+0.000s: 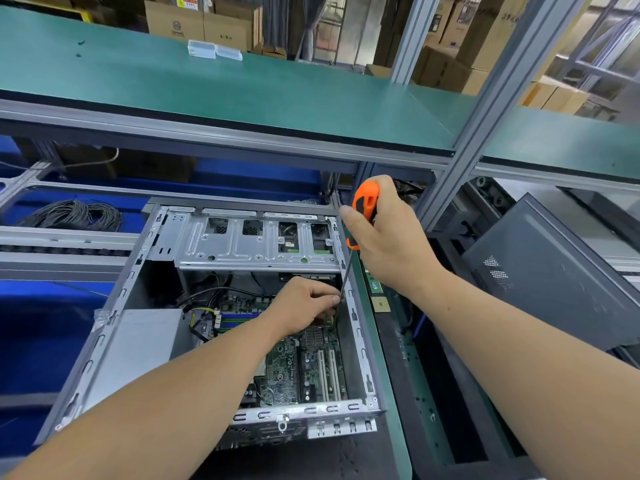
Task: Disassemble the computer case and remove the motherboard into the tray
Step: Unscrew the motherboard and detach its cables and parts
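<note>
An open grey computer case (114, 327) lies on its side in front of me. The green motherboard (301, 368) sits flat on its floor. My right hand (384, 237) grips the orange and black handle of a screwdriver (363, 209); its thin shaft slants down along the case's right wall toward the board's far right corner. My left hand (304, 303) reaches inside the case, and its fingertips pinch the shaft near the tip. The tip itself is hidden behind those fingers.
A silver drive cage (249, 244) spans the far end of the case and a grey power supply (145, 337) fills its left side. A dark case side panel (554, 271) leans at right. A green shelf (242, 84) overhangs. Coiled cables (72, 214) lie far left.
</note>
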